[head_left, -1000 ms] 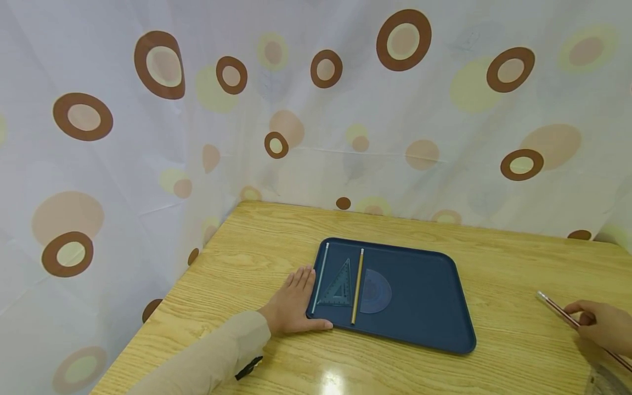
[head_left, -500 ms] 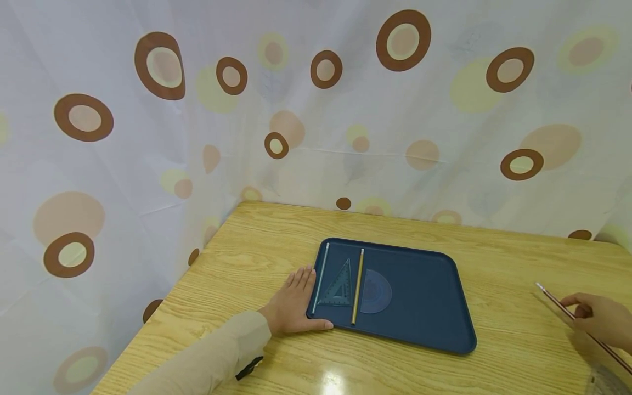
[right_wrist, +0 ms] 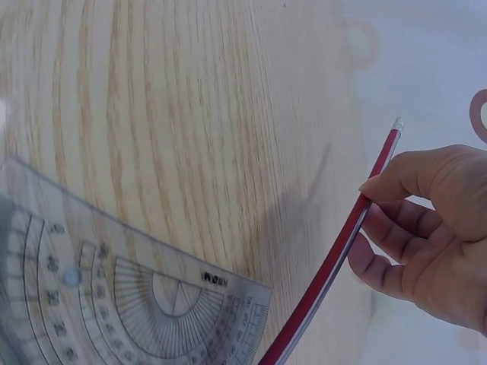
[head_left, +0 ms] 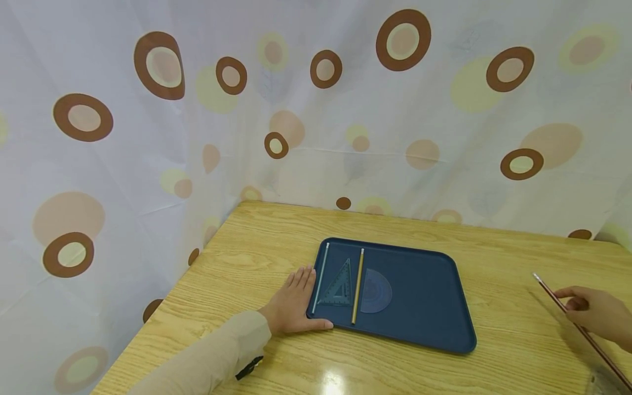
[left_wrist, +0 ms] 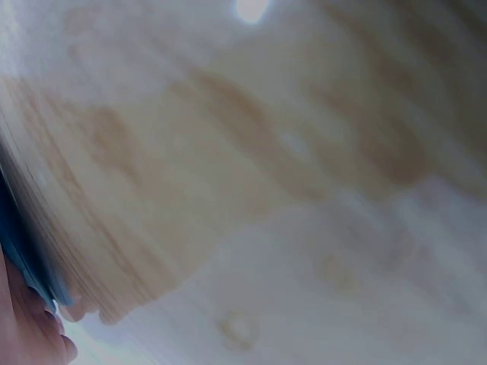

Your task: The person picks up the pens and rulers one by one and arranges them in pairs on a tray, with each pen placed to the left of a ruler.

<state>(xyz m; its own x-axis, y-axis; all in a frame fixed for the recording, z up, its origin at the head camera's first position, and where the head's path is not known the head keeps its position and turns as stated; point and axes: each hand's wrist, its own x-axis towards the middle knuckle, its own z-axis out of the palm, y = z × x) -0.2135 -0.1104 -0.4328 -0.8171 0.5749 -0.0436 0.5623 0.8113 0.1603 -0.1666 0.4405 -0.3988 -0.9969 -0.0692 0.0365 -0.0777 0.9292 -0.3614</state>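
My right hand (head_left: 594, 315) pinches a red-and-white striped pencil (right_wrist: 335, 247) between thumb and fingers, off to the right of a dark blue tray (head_left: 429, 302). The pencil slants, its white eraser end pointing up and away, and casts a shadow on the wood. My left hand (head_left: 293, 302) lies with straight fingers along the tray's left edge, thumb at the near corner. Inside the tray, from left to right, are a teal pencil (head_left: 321, 277), a clear set square (head_left: 336, 301), a yellow pencil (head_left: 357, 285) and a small clear protractor (head_left: 377, 293).
A larger clear protractor (right_wrist: 179, 327) lies on the wooden table (head_left: 498, 274) near my right hand, cut off at the frame's edge in the head view. A curtain (head_left: 365, 109) with brown ring prints hangs behind and left of the table.
My right hand has lifted the striped pencil a little and carried it slightly left and away from me. My left hand and the tray stay put.
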